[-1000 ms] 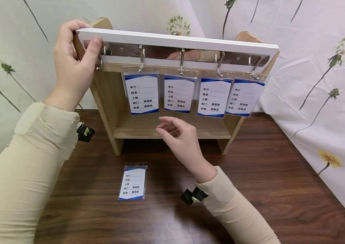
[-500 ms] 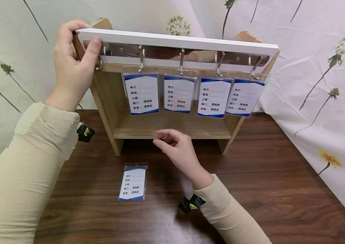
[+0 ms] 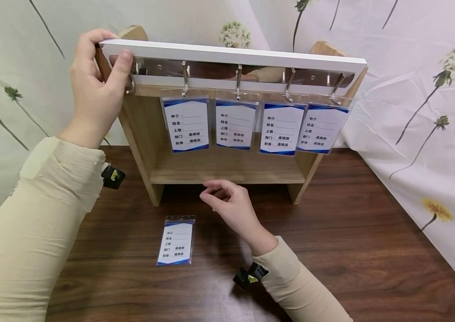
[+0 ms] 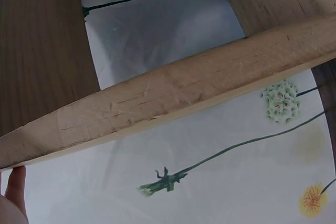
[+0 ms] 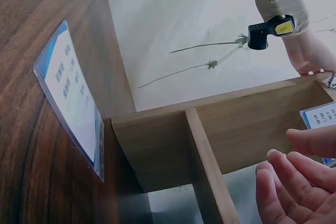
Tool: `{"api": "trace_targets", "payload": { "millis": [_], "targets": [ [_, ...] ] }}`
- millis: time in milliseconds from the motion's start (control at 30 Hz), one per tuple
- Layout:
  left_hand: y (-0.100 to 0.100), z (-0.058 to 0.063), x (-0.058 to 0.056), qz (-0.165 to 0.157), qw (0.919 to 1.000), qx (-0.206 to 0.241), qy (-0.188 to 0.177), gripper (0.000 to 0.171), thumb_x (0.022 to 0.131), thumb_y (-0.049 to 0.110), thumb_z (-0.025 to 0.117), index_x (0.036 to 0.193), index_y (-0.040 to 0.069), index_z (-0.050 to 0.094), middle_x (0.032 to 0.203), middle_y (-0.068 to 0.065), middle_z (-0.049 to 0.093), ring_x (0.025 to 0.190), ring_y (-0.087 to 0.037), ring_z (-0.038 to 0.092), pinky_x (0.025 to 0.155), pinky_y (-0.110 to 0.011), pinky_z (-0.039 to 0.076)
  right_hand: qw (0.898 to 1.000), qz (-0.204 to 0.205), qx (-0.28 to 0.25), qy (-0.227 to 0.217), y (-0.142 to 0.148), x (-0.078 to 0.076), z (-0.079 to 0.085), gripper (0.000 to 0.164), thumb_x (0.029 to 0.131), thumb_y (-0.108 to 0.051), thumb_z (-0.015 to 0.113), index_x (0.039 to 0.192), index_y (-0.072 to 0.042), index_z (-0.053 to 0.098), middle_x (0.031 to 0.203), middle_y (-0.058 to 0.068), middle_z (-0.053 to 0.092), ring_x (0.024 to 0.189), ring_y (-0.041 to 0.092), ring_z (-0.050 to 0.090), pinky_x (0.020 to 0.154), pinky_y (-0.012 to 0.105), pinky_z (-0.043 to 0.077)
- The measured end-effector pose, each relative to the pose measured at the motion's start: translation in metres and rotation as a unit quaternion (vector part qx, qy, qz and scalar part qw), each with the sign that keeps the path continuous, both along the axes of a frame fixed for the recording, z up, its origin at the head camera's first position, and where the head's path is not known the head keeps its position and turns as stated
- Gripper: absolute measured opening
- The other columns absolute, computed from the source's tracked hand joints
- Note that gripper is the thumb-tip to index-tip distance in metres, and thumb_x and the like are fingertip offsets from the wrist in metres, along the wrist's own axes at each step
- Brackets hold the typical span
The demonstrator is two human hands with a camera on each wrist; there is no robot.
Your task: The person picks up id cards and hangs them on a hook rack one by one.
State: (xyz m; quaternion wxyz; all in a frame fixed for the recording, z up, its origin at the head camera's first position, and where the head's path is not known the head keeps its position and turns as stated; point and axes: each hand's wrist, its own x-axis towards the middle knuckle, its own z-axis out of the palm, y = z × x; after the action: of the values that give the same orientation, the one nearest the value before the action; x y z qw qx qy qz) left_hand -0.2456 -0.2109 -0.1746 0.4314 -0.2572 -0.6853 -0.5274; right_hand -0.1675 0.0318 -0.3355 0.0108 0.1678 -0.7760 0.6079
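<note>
My left hand (image 3: 98, 85) grips the left end of a white-edged hook rail (image 3: 227, 50), thumb on its front face and fingers over the top. Four-lined plastic badge holders hang from the rail: a left one (image 3: 189, 127), two middle ones (image 3: 235, 127) (image 3: 282, 129), and a slanted one (image 3: 323, 129) overlapping its neighbour. Another badge (image 3: 175, 241) lies face up on the table. To its upper right floats my right hand (image 3: 231, 203), fingers loosely bent, holding nothing. The right wrist view shows a gap between its thumb and fingertips (image 5: 270, 156).
The rail tops a wooden stand (image 3: 227, 172) with side panels and a low shelf. A bare hook (image 3: 130, 85) sits by my left thumb. Dark wooden table (image 3: 372, 250) lies in front, and a flower-printed cloth (image 3: 404, 89) rises behind and at the right.
My right hand has moved down and slightly left, away from the hanging badges to in front of the shelf edge. My left hand keeps its grip on the rail.
</note>
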Motion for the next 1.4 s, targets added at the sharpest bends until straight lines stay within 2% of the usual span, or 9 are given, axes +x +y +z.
{"api": "trace_targets", "payload": {
  "millis": [200, 367, 533, 733, 900, 1133, 1267, 1400],
  "targets": [
    [-0.001, -0.001, 0.000, 0.020, 0.9995, -0.024, 0.002, 0.021, 0.098, 0.018, 0.057, 0.119, 0.015, 0.058, 0.105, 0.020, 0.053, 0.088, -0.005, 0.054, 0.074, -0.017, 0.043, 1.000, 0.011, 0.014, -0.014, 0.000, 0.000, -0.004, 0.026, 0.090, -0.015, 0.072, 0.115, -0.011, 0.071, 0.102, 0.008, 0.070, 0.074, 0.012, 0.059, 0.064, 0.026, 0.055],
    [0.001, 0.000, 0.000, 0.010, 0.9999, -0.003, -0.007, 0.019, 0.097, 0.016, 0.057, 0.117, 0.019, 0.058, 0.101, 0.014, 0.056, 0.082, -0.005, 0.055, 0.069, -0.018, 0.043, 0.999, 0.015, 0.034, -0.013, 0.001, -0.003, -0.005, 0.027, 0.090, -0.016, 0.072, 0.116, -0.011, 0.071, 0.102, 0.008, 0.070, 0.074, 0.012, 0.060, 0.065, 0.029, 0.056],
    [0.001, 0.001, 0.000, 0.022, 0.9994, 0.015, -0.022, 0.020, 0.096, 0.015, 0.059, 0.116, 0.019, 0.058, 0.098, 0.013, 0.055, 0.081, -0.005, 0.054, 0.068, -0.018, 0.041, 0.999, 0.021, 0.044, -0.020, 0.001, -0.006, -0.004, 0.026, 0.090, -0.015, 0.072, 0.115, -0.009, 0.071, 0.101, 0.008, 0.070, 0.074, 0.011, 0.060, 0.067, 0.034, 0.058],
    [0.002, 0.001, 0.001, 0.035, 0.9990, 0.013, -0.023, 0.019, 0.096, 0.016, 0.059, 0.115, 0.019, 0.058, 0.096, 0.015, 0.054, 0.084, -0.006, 0.053, 0.070, -0.019, 0.041, 0.997, 0.029, 0.073, -0.021, 0.003, -0.007, -0.005, 0.025, 0.090, -0.017, 0.072, 0.114, -0.010, 0.071, 0.099, 0.006, 0.071, 0.072, 0.011, 0.060, 0.063, 0.026, 0.054],
    [0.004, 0.001, -0.001, 0.035, 0.9987, 0.025, -0.029, 0.020, 0.095, 0.014, 0.060, 0.115, 0.017, 0.059, 0.096, 0.012, 0.054, 0.084, -0.006, 0.052, 0.072, -0.019, 0.041, 0.993, 0.037, 0.101, -0.039, 0.005, -0.008, -0.008, 0.025, 0.090, -0.021, 0.073, 0.114, -0.012, 0.071, 0.098, 0.003, 0.070, 0.072, 0.013, 0.060, 0.062, 0.027, 0.052],
    [0.003, 0.001, 0.001, 0.057, 0.9979, 0.002, -0.032, 0.022, 0.097, 0.017, 0.059, 0.119, 0.017, 0.058, 0.101, 0.015, 0.054, 0.083, -0.005, 0.052, 0.068, -0.018, 0.040, 0.990, 0.050, 0.128, -0.039, 0.006, -0.009, -0.010, 0.026, 0.090, -0.024, 0.073, 0.114, -0.014, 0.071, 0.098, 0.000, 0.070, 0.075, 0.013, 0.059, 0.061, 0.024, 0.050],
    [0.003, 0.002, 0.000, 0.051, 0.9981, 0.011, -0.031, 0.022, 0.096, 0.016, 0.060, 0.117, 0.017, 0.059, 0.100, 0.015, 0.053, 0.086, -0.005, 0.052, 0.072, -0.018, 0.040, 0.988, 0.057, 0.141, -0.039, 0.005, -0.009, -0.012, 0.025, 0.090, -0.024, 0.073, 0.113, -0.014, 0.071, 0.096, -0.001, 0.070, 0.076, 0.013, 0.057, 0.061, 0.023, 0.048],
    [0.004, 0.002, 0.000, 0.045, 0.9982, 0.021, -0.034, 0.021, 0.095, 0.014, 0.060, 0.116, 0.016, 0.059, 0.100, 0.013, 0.054, 0.087, -0.005, 0.052, 0.075, -0.018, 0.041, 0.986, 0.067, 0.148, -0.045, 0.002, -0.008, -0.017, 0.025, 0.091, -0.025, 0.072, 0.113, -0.013, 0.071, 0.095, -0.001, 0.070, 0.070, 0.012, 0.057, 0.058, 0.023, 0.048]
  ]
}}
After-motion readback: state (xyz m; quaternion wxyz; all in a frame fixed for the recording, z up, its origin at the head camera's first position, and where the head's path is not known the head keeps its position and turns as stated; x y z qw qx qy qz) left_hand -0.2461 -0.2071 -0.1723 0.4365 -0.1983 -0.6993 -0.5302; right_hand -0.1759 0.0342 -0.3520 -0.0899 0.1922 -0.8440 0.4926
